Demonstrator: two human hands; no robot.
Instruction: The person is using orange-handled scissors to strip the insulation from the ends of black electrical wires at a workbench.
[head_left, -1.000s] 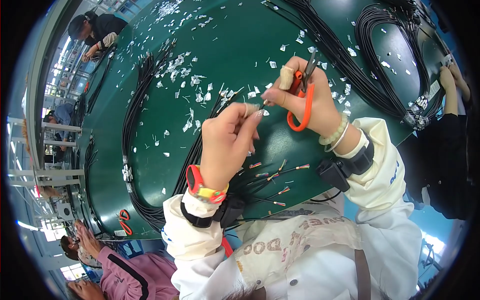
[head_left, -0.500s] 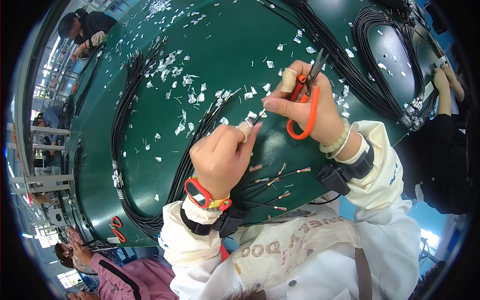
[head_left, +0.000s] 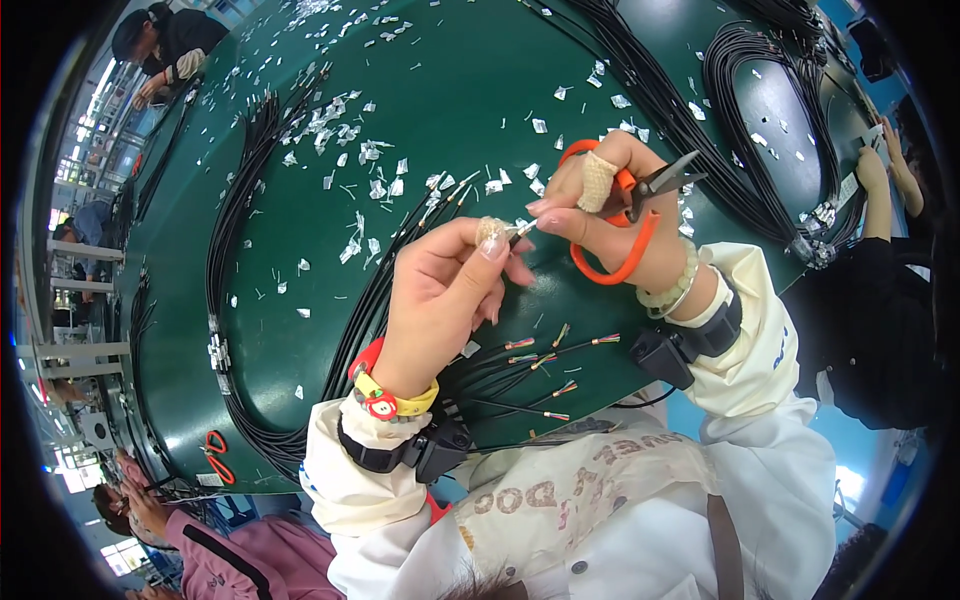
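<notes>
At the far left, a co-worker in dark clothing (head_left: 165, 45) leans over the edge of the green surface (head_left: 430, 110), and one in a pink top (head_left: 250, 550) sits below, partly cut off by the dark rim. Red-orange scissors (head_left: 218, 458) lie near the surface's lower left corner. Just right of them curves a black cable bundle (head_left: 230, 230), girdled by a silver wrap (head_left: 218, 350). Silver foil scraps (head_left: 340, 125) litter the surface beyond and between the bundles.

The left hand (head_left: 440, 285), with a knitted cover on one finger, pinches a black cable (head_left: 515, 238) near its end; the hand hides most of its length. More black cables (head_left: 370, 310) run behind that hand and wrist, partly covered. Near the surface's front edge, between the forearms, stripped cable ends (head_left: 560, 355) fan out in coloured wires.

The right hand (head_left: 620, 210) carries orange-handled scissors (head_left: 645, 243), blades slightly parted and pointing away from the cable, while thumb and finger close on its pale tip; exactly what they grip is too small to tell. Farther right lie a long cable bundle (head_left: 690, 130) and a looped one (head_left: 735, 90), cut off at the top, and a co-worker's hand (head_left: 875, 170).
</notes>
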